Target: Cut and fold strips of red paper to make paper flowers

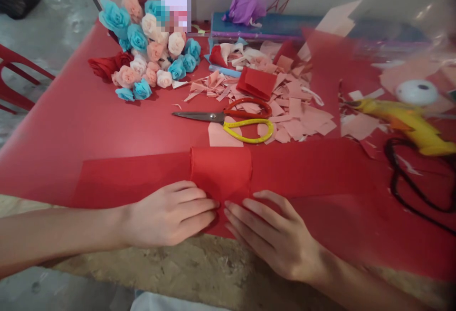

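- Right hand (281, 237), nearest the camera: fingers extended and slightly bent, tips at the near part of the bright red paper (221, 168); thumb hidden, so whether it pinches cannot be told.
- Left hand (174, 213): similarly posed opposite, fingers close together, tips on the same paper; thumb likewise unseen, closure indeterminate.
- Bright red paper: at the table's near edge, between and beyond the hands — its far edge curved, darker red paper (135, 175) extending to both sides.
- Scissors (213, 116): just beyond, blades pointing left, one handle loop red, the other yellow.
- Scraps (302, 118): pink, heaped behind and beside the scissors.
- Glue gun (409, 121): yellow, at right — black cord (395, 178) looped nearer.
- Paper flowers (153, 50): blue, pink, white and red, clustered far left on the red table (53, 116).
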`<state>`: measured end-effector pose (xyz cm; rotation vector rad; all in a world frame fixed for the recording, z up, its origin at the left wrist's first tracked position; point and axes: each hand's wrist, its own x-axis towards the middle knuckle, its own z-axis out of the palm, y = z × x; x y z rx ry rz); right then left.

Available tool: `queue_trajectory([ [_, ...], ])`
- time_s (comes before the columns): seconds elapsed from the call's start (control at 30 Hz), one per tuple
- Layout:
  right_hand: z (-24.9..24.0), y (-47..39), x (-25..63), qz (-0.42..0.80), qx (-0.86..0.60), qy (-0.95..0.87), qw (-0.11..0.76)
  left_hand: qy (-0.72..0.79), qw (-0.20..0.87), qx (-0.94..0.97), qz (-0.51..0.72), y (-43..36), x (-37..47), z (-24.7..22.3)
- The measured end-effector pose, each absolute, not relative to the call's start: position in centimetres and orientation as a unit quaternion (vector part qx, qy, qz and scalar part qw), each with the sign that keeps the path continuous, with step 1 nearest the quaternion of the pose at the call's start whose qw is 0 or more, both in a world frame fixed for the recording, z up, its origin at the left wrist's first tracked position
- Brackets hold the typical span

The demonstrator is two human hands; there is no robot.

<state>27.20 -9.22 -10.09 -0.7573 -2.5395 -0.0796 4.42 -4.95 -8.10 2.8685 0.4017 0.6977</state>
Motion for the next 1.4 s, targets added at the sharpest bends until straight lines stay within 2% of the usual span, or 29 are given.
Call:
queue_trajectory([
  [0.47,-9.9,-9.1,26.7,-0.026,-0.284,-0.927,0.245,0.114,0.109,0.959,0.235,-4.9,4.6,-8.2],
  [0.63,-9.6,-8.7,26.3,0.004,-0.294,-0.92,0.26,0.132,0.149,0.965,0.17,-4.7,4.7,-8.2],
  [0.83,-9.2,-8.1,26.1,0.031,-0.286,-0.923,0.257,0.17,0.104,0.975,0.094,-3.6,4.7,-8.3],
  [1.03,-9.3,-8.5,26.7,0.005,-0.268,-0.936,0.227,0.245,0.1,0.964,0.013,-2.7,4.1,-8.5],
  [1.4,-8.5,-8.2,27.0,0.015,-0.259,-0.943,0.208,0.242,0.073,0.967,0.04,-2.1,4.4,-7.3],
])
